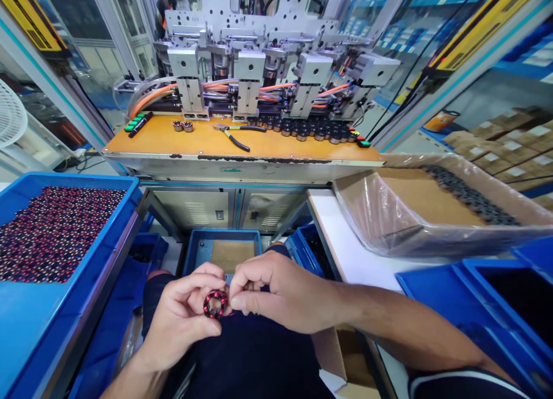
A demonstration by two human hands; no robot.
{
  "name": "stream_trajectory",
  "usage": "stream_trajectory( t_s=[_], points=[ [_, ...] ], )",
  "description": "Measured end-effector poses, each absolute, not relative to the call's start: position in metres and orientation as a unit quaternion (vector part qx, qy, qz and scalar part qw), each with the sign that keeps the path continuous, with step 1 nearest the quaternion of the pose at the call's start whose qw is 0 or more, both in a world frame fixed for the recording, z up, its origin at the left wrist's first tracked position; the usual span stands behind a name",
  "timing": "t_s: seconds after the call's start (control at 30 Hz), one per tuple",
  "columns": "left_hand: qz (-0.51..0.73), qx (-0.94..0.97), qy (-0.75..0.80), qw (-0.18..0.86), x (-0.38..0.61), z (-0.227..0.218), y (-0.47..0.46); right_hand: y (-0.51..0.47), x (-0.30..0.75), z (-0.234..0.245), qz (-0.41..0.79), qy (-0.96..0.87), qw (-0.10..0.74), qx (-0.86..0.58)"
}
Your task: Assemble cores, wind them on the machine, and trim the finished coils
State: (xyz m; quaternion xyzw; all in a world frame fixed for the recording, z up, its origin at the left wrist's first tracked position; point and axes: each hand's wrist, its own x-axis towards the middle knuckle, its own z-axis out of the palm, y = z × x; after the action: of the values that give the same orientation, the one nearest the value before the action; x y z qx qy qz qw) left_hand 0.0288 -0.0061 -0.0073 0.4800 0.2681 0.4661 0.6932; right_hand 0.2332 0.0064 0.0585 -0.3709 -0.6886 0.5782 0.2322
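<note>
Above my lap, my left hand (188, 310) holds a small wound stator ring (215, 304) between thumb and fingers. The ring is black with red coil sections, and its open centre faces me. Close against its right side is my right hand (270, 289), thumb and index finger pinched together. Whatever those fingertips grip is too small to make out; a thin reddish strand seems to show just below them. Many similar red-and-black rings (60, 226) lie packed in the blue tray (26, 312) at the left.
Ahead, an orange bench (164, 145) carries pliers (235, 135), two loose rings (183, 126), several dark cylindrical parts (302, 128) and a machine (248, 71). A plastic-lined box (367, 220) stands at right, near blue bins (458, 289). A blue tray (190, 255) lies below the bench.
</note>
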Motion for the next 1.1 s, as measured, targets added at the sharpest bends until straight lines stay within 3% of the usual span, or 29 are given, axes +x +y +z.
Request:
stream_trajectory(
  t_s=[0.3, 0.4, 0.5, 0.6, 1.1],
  points=[
    [0.474, 0.501, 0.264, 0.674, 0.029, -0.004, -0.008, -0.002, 0.239, 0.06, 0.516, -0.753, 0.219, -0.345],
    [0.461, 0.47, 0.235, 0.715, 0.03, -0.005, -0.009, 0.0, 0.251, 0.059, 0.359, -0.842, 0.216, -0.339],
    [0.441, 0.422, 0.222, 0.761, 0.032, -0.006, -0.011, 0.006, 0.256, 0.056, 0.141, -0.901, 0.285, -0.296],
    [0.42, 0.382, 0.216, 0.795, 0.036, -0.005, -0.012, 0.011, 0.251, 0.051, 0.046, -0.917, 0.348, -0.19],
    [0.403, 0.353, 0.205, 0.819, 0.04, -0.002, -0.011, 0.015, 0.234, 0.043, 0.06, -0.893, 0.43, -0.117]
  ],
)
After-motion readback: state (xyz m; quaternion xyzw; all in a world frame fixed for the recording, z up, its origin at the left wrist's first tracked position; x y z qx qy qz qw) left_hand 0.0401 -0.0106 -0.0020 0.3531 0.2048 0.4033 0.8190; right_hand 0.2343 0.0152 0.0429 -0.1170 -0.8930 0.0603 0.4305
